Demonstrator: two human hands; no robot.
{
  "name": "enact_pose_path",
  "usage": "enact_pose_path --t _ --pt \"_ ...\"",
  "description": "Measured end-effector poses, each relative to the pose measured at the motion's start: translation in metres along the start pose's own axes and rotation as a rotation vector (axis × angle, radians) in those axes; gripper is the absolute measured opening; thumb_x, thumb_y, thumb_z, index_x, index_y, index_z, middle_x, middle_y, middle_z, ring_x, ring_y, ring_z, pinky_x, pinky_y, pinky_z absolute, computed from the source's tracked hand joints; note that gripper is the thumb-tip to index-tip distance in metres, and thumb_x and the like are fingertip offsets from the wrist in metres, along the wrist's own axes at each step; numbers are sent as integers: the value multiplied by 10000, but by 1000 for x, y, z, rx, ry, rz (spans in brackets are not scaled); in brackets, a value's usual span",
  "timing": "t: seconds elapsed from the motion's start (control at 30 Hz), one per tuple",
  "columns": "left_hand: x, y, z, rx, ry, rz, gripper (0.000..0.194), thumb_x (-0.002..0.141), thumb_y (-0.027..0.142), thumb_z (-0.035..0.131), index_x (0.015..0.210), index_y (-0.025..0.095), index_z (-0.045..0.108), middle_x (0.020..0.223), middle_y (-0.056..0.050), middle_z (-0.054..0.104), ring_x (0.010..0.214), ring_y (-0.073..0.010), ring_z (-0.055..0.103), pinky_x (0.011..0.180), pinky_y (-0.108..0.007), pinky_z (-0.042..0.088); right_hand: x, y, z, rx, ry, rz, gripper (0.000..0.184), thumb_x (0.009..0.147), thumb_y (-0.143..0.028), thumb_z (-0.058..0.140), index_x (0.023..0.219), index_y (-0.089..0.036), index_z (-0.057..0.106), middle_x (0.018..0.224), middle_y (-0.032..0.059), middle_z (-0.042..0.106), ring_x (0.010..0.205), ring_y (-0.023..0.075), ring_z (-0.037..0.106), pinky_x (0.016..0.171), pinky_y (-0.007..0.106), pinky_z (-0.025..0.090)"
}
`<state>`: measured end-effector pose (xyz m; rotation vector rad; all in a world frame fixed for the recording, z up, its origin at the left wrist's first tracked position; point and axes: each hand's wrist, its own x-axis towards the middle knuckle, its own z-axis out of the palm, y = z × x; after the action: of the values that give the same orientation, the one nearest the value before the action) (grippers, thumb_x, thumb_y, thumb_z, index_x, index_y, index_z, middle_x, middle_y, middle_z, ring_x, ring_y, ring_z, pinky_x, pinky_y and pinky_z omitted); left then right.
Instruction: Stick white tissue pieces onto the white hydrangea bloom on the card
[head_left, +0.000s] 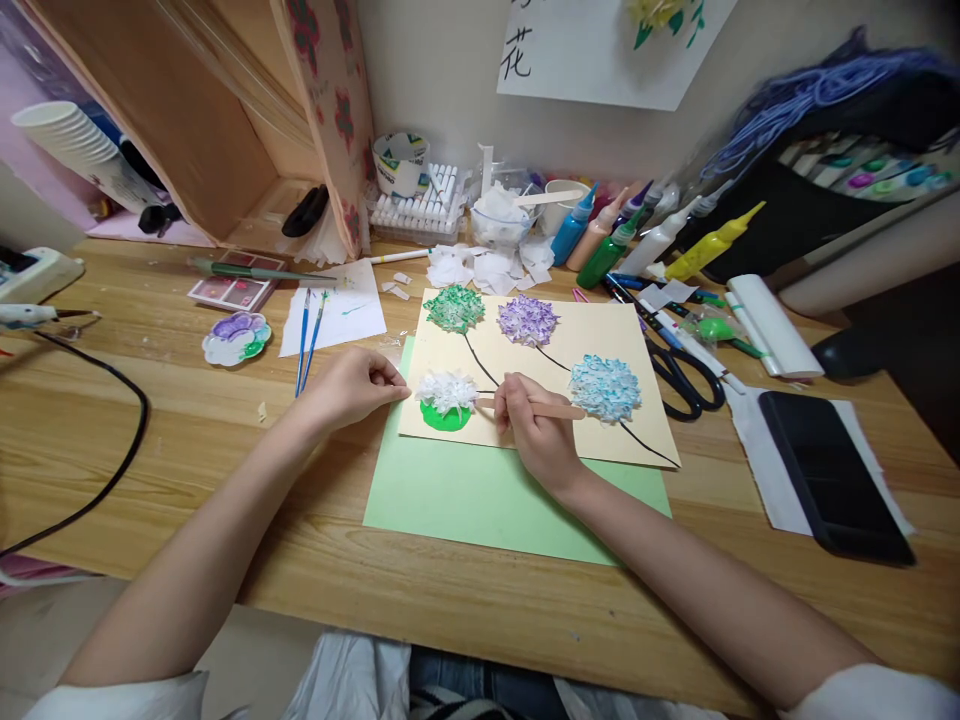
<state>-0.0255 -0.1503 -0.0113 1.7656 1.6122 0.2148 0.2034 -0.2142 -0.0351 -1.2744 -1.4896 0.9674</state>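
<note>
A cream card (525, 437) with puffy paper-flake flowers on drawn black stems lies on a light green sheet (517, 510). My left hand (352, 388) has its fingers pinched together at the card's left edge. Between the fingers of my right hand (536, 430) is a flat wooden craft stick (559, 410), its tip pointing left at the white flower (447, 391). Green paint (445, 418) shows below that flower. A green flower (455, 308) and a purple flower (528, 320) are along the top, and a blue flower (605, 388) is at the right.
Behind the card stand a bowl of white paper scraps (501, 215) and several paint bottles (600, 240). Black scissors (686, 380) and a phone (832, 470) lie at right. Brushes (309, 340), a flower-shaped palette (236, 338) and a black cable (135, 440) are at left.
</note>
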Motion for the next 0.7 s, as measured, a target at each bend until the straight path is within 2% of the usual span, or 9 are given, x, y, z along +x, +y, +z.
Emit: enact_pose_path --t 0.17,0.3,0.47,0.53,0.6,0.7 --pt "3 -5 1 10 -5 8 266 642 446 654 710 196 716 602 1 621 569 -142 518 504 -252 310 -1 1 2 -7 10 -33 448 970 -400 356 591 -197 481 506 -34 487 495 95 492 531 230 379" --pt "2 -7 2 12 0 4 276 651 457 646 708 195 713 632 -6 637 591 -153 539 522 -256 331 -5 5 0 71 147 -79 498 969 -427 331 544 -202 457 461 -34 454 443 95 431 492 241 351" --pt "-4 -5 -5 -22 -7 31 301 694 465 614 704 180 708 630 -21 651 603 -170 557 533 -261 345 -3 10 0 244 181 36 523 935 -525 348 532 -207 446 413 -43 407 393 93 370 430 240 311" --pt "-2 0 -13 -44 50 57 335 753 478 558 730 177 705 672 -35 678 634 -182 577 553 -268 361 1 9 1 306 180 102 521 909 -566 373 538 -206 444 415 -45 407 383 91 368 415 235 309" --pt "8 8 -22 -4 180 108 355 810 465 498 759 179 701 732 -51 700 677 -199 593 583 -282 373 5 8 1 359 189 152 516 885 -591 401 544 -206 441 415 -49 404 372 88 369 404 230 306" --pt "37 24 -33 160 392 211 318 854 393 461 795 179 689 819 -76 708 749 -223 609 630 -304 388 8 5 1 408 203 181 515 856 -612 433 540 -205 440 403 -54 391 354 85 361 392 228 293"
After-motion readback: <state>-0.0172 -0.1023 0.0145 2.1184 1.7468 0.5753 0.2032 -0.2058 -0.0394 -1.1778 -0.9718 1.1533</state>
